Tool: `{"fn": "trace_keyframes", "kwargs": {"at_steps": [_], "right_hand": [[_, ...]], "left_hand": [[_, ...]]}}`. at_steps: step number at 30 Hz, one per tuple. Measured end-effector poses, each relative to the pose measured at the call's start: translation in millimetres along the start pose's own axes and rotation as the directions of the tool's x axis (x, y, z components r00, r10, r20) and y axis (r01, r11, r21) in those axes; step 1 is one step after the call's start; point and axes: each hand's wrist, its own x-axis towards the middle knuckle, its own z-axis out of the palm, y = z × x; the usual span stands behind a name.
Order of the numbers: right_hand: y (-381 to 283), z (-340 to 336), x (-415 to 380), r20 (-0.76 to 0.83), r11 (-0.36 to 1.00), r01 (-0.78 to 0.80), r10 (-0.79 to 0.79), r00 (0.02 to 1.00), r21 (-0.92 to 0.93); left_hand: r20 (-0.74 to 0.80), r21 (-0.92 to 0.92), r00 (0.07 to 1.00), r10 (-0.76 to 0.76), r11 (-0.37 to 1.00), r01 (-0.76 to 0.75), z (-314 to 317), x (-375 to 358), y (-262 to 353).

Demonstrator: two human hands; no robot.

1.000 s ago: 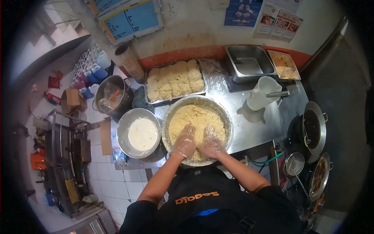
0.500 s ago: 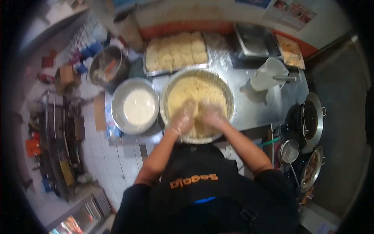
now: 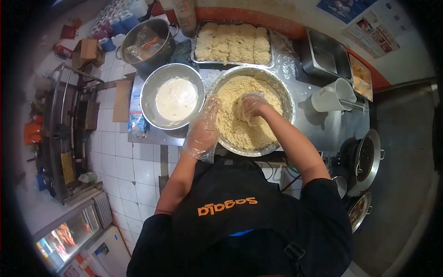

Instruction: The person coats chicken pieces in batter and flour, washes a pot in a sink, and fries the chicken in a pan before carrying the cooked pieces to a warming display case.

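Note:
A wide metal bowl point(image 3: 287, 99) holds pale yellow, crumbly breading point(image 3: 244, 136). Inside it, my right hand point(image 3: 252, 105), in a clear plastic glove, reaches down with curled fingers against the crumbs; anything within its grasp is hidden. My left hand point(image 3: 204, 131), gloved the same way, lies at the left rim of this bowl with its fingers stretched out along the edge. Left of that hand stands a grey metal bowl point(image 3: 148, 105) with thick, creamy white batter point(image 3: 176, 98). Behind the bowls sits a tray of breaded pieces point(image 3: 232, 44) in rows.
A large pot point(image 3: 167, 51) stands back left. On the steel table point(image 3: 307, 136) are a white pitcher point(image 3: 333, 95) with a metal utensil and a deep steel pan point(image 3: 326, 57). Pans of dark contents, one a wok point(image 3: 367, 157), line the right side. White tiles point(image 3: 140, 161) cover the floor.
Both hands were together in the crumbs. My left hand has drawn back to the left rim, while my right hand stays in the breading and sits more curled. The view has shifted.

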Motion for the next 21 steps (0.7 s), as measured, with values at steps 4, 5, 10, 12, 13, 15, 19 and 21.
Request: {"fn": "trace_keyframes", "kwargs": {"at_steps": [4, 5, 10, 12, 13, 15, 19, 21], "right_hand": [[20.4, 12.7, 27.8, 0.049, 0.988, 0.137, -0.141, 0.989, 0.069], [22.0, 11.3, 30.8, 0.11, 0.982, 0.175, -0.182, 0.977, 0.069], [18.6, 4.2, 37.2, 0.162, 0.97, 0.224, -0.236, 0.958, 0.09], [13.8, -11.9, 26.5, 0.229, 0.978, 0.205, -0.207, 0.951, 0.035], [15.4, -16.0, 21.8, 0.236, 0.957, 0.212, -0.256, 0.937, 0.197], [18.8, -20.8, 16.9, 0.233, 0.912, 0.212, -0.304, 0.924, 0.353], [16.8, -27.8, 4.3, 0.197, 0.91, 0.213, -0.295, 0.935, 0.355], [14.3, -30.8, -0.4, 0.131, 0.894, 0.232, -0.301, 0.944, 0.383]], "left_hand": [[-0.061, -0.048, 0.998, -0.029, 0.999, 0.026, -1.8, -8.0, -1.8], [-0.072, -0.124, 0.995, -0.075, 0.99, 0.066, -2.1, -9.0, -1.0], [-0.104, -0.121, 0.992, -0.069, 0.991, 0.056, -6.2, -9.6, -3.3], [-0.083, -0.164, 0.992, -0.094, 0.983, 0.079, -6.0, -11.3, -4.8], [-0.083, -0.164, 0.992, -0.093, 0.983, 0.079, -6.3, -12.2, -3.3], [-0.073, -0.168, 0.988, -0.134, 0.978, 0.12, -7.5, -13.4, 0.5], [-0.048, -0.157, 0.988, -0.145, 0.978, 0.136, -7.1, -14.8, -1.1], [-0.045, -0.144, 0.991, -0.124, 0.983, 0.117, -7.6, -15.0, -0.9]]}}
